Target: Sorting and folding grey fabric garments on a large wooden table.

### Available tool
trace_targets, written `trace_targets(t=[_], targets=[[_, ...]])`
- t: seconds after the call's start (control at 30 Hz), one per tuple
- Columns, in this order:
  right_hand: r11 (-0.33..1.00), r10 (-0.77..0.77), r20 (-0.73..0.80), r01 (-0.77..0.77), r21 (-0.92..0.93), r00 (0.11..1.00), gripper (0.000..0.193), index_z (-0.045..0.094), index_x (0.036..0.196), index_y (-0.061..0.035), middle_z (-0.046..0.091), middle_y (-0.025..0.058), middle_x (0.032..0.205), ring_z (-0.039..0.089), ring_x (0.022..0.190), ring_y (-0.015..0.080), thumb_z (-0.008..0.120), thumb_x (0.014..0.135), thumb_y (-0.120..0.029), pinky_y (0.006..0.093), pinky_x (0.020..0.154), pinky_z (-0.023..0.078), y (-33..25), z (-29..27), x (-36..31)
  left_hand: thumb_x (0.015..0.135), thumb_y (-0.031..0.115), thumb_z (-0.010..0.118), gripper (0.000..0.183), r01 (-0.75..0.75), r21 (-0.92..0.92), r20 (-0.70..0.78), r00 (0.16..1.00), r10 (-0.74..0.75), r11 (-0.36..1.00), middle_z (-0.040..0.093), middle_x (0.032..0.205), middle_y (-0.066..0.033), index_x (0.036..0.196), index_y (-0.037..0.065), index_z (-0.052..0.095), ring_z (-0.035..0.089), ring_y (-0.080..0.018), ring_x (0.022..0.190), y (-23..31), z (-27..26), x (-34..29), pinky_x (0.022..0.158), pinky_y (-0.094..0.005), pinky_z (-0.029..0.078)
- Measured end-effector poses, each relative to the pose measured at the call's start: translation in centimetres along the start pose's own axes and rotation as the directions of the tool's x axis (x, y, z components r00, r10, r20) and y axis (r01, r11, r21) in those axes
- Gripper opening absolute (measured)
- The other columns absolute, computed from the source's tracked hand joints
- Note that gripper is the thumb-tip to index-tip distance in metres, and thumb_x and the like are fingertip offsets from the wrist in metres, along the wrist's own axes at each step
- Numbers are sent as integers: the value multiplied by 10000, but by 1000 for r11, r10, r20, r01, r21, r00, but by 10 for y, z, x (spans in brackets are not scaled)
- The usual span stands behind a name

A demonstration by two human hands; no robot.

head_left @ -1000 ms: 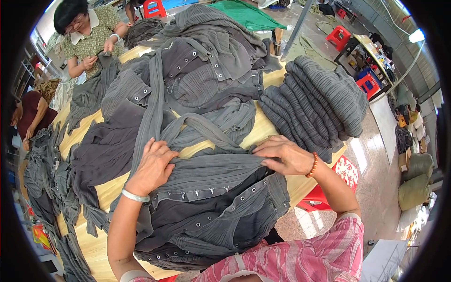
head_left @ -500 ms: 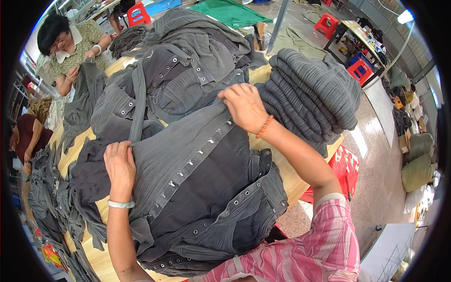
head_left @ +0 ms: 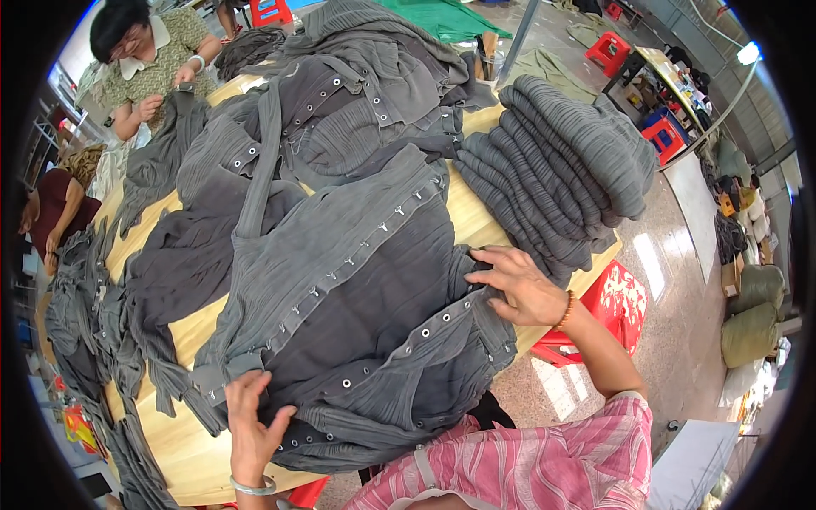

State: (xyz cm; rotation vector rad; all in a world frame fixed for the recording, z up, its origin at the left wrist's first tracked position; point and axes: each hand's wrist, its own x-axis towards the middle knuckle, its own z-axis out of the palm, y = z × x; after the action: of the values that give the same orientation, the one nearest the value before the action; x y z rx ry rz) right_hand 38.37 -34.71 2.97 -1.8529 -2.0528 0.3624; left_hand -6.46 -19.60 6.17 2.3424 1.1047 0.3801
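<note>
A dark grey crinkled garment [head_left: 365, 297] lies spread in front of me with its front apart. Along one edge runs a strip of metal hooks [head_left: 330, 279]; the facing edge carries a band of metal eyelets [head_left: 426, 332]. My left hand [head_left: 252, 418] rests at the garment's near left corner, thumb and fingers apart. On the right, the spread fingers of my right hand [head_left: 524, 287] touch the cloth by the far end of the eyelet band. Beyond my right hand stands a tall stack of folded grey garments [head_left: 561, 170].
More loose grey garments [head_left: 331, 119] heap across the wooden table [head_left: 200, 455]. At the far left a person [head_left: 153, 59] handles grey cloth. A red patterned stool [head_left: 616, 310] stands beside the table's right edge; green bundles [head_left: 752, 327] lie farther right.
Both hands have let go of the hooked edge and come nearer to me. The left is now at the near corner, the right at the eyelet side. The hooked panel lies flat.
</note>
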Motion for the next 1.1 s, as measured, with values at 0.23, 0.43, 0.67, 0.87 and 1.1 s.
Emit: trace_targets(t=[0.23, 0.43, 0.67, 0.87, 1.1], targets=[[996, -86, -93, 88, 23, 992, 184, 642, 975, -86, 561, 72, 1395, 425, 1370, 317, 676, 810, -159, 525, 1169, 248, -9, -15, -16, 746, 41, 748, 303, -191, 142, -64, 977, 201, 971, 571, 1189, -146, 1032, 41, 646, 513, -363, 1157, -8, 29, -13, 983, -461, 387], [903, 199, -15, -177, 392, 980, 214, 635, 973, -35, 669, 76, 910, 634, 877, 219, 708, 858, -200, 368, 872, 481, -26, -36, -77, 779, 21, 705, 188, -272, 50, -59, 960, 275, 961, 617, 1086, -126, 934, 42, 601, 572, -346, 1033, -4, 29, -30, 938, -456, 410], [675, 357, 252, -434, 597, 900, 203, 652, 1022, -1, 668, -19, 868, 571, 792, 48, 709, 923, -168, 228, 709, 465, -32, -57, -101, 923, 18, 616, 88, 137, -555, 73, 991, -115, 821, 541, 744, 43, 971, 9, 543, 449, -13, 670, -14, 10, -60, 599, -194, 376], [734, 290, 167, -331, 593, 942, 174, 645, 946, 8, 658, 4, 884, 562, 849, 62, 638, 965, -165, 239, 769, 469, -25, -73, -55, 677, 89, 887, 467, 452, -635, 451, 875, -174, 626, 673, 821, -22, 1048, 7, 615, 606, -63, 765, -5, -45, -68, 672, -225, 470], [969, 100, -132, -66, 237, 986, 235, 669, 895, -30, 664, 144, 803, 656, 765, 301, 687, 903, -265, 386, 698, 493, 24, -42, 23, 735, -26, 562, 362, -10, 11, 125, 992, 9, 1000, 673, 925, -224, 1091, -23, 630, 661, -400, 834, -8, -23, -31, 743, -382, 526]])
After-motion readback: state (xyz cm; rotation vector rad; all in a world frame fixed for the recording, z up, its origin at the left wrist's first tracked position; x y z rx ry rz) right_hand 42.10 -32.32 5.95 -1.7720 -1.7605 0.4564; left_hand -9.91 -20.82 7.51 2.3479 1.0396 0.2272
